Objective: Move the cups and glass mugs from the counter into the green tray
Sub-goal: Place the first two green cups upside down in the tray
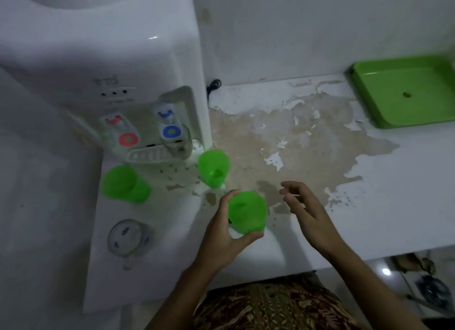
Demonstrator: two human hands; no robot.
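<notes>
My left hand (227,227) is closed around a green plastic cup (247,210) near the counter's front edge. My right hand (306,210) hovers just right of that cup with fingers spread, holding nothing. A second green cup (213,168) stands upright behind them. A third green cup (124,183) stands at the left, below the dispenser taps. A glass mug (128,238) with blue marks sits near the front left. Another glass mug (178,144) stands under the blue tap. The green tray (384,108) lies at the far right against the wall, with only a small brown speck in it.
A white water dispenser (98,59) with a red tap and a blue tap fills the left side. The white counter (394,194) has a large patch of peeled coating in the middle. A black cord (213,85) hangs by the wall. The floor shows at lower right.
</notes>
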